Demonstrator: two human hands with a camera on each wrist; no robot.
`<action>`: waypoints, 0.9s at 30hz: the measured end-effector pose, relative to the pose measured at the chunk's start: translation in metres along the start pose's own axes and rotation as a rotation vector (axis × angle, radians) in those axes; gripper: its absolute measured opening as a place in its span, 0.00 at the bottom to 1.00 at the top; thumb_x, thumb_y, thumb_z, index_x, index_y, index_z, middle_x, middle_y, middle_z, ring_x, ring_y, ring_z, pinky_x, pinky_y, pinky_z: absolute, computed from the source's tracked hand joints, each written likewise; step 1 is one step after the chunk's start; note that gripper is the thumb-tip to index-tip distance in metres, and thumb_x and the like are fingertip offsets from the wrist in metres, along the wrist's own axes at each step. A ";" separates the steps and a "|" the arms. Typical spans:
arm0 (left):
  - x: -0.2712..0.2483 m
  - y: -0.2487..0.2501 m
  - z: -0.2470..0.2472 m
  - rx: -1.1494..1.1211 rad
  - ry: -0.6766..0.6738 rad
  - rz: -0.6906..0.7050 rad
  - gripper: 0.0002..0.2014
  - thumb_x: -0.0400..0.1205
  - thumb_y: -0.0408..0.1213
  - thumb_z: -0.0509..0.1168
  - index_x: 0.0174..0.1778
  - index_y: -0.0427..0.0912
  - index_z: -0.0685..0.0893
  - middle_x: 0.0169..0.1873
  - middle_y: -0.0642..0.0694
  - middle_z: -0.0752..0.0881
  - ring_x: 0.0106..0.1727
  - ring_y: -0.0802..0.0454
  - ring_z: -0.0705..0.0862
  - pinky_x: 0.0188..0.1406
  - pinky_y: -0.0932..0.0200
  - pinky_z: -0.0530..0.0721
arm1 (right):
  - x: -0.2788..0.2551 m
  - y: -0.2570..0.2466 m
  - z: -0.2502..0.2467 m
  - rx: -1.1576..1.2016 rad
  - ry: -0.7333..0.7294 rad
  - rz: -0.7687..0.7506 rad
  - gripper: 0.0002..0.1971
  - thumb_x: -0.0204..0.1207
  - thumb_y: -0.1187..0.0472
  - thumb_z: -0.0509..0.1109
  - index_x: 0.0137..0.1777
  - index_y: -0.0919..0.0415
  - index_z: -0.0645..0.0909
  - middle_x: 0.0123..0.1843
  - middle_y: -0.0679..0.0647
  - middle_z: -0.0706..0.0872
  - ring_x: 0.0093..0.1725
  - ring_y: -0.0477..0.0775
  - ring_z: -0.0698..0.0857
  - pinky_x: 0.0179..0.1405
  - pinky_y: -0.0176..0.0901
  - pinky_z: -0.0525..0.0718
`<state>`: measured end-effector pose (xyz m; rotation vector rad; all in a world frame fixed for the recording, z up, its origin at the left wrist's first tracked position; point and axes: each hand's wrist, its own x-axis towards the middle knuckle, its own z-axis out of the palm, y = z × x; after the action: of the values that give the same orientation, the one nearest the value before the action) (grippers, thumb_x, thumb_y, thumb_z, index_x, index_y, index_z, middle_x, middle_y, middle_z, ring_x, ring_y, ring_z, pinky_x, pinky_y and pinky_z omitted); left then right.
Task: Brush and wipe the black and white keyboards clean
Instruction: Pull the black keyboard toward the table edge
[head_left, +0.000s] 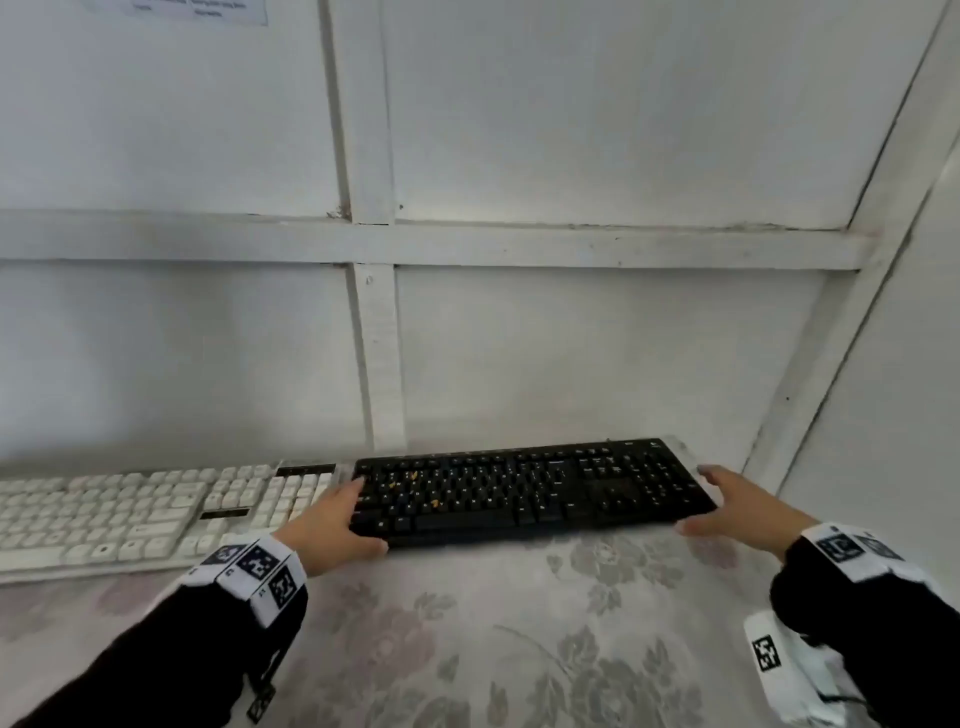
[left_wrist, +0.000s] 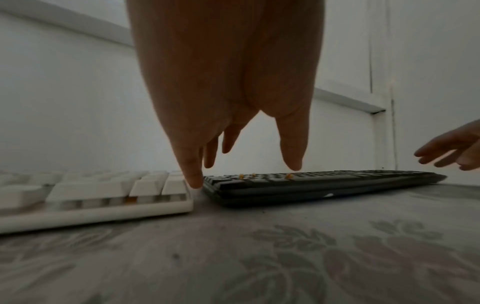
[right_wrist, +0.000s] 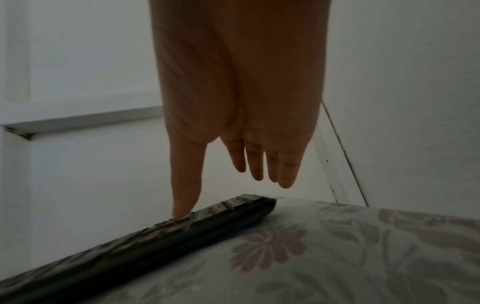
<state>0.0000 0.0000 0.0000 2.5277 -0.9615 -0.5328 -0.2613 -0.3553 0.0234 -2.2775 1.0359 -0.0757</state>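
The black keyboard (head_left: 519, 493) lies on the flowered cloth with a few orange crumbs (head_left: 414, 475) among its left keys. The white keyboard (head_left: 130, 514) sits just left of it, almost touching. My left hand (head_left: 353, 512) is at the black keyboard's left end, fingers straight, one fingertip (left_wrist: 193, 181) down in the gap between the two keyboards (left_wrist: 324, 183). My right hand (head_left: 711, 499) is at the right end, open, its thumb (right_wrist: 182, 211) touching the top of the black keyboard (right_wrist: 182, 236) while the other fingers hang past the edge.
A white panelled wall (head_left: 571, 338) rises directly behind both keyboards and turns a corner at the right. The flowered tablecloth (head_left: 467, 623) stretches toward me in front of the keyboards. No brush or cloth is in view.
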 end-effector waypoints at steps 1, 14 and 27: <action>0.001 -0.001 0.000 0.002 0.011 -0.006 0.48 0.77 0.49 0.69 0.82 0.39 0.43 0.83 0.44 0.45 0.83 0.51 0.47 0.81 0.57 0.51 | 0.002 0.000 -0.002 -0.015 -0.001 0.011 0.48 0.65 0.56 0.82 0.81 0.63 0.58 0.78 0.58 0.67 0.74 0.57 0.70 0.67 0.43 0.69; 0.016 0.015 -0.002 -0.002 -0.010 -0.226 0.54 0.72 0.43 0.75 0.82 0.40 0.43 0.80 0.42 0.61 0.78 0.47 0.65 0.74 0.58 0.66 | 0.039 0.003 -0.004 0.074 -0.119 0.004 0.37 0.64 0.70 0.81 0.72 0.67 0.68 0.63 0.59 0.79 0.55 0.52 0.76 0.53 0.38 0.71; -0.002 0.019 -0.003 0.032 -0.034 -0.278 0.53 0.66 0.49 0.79 0.81 0.41 0.55 0.72 0.45 0.74 0.71 0.48 0.74 0.70 0.56 0.73 | 0.028 0.017 -0.004 0.151 -0.158 -0.080 0.27 0.61 0.70 0.83 0.55 0.52 0.76 0.48 0.43 0.84 0.47 0.38 0.81 0.39 0.27 0.74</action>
<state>-0.0104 -0.0111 0.0126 2.7063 -0.6353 -0.6464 -0.2546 -0.3853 0.0115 -2.1499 0.8294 -0.0071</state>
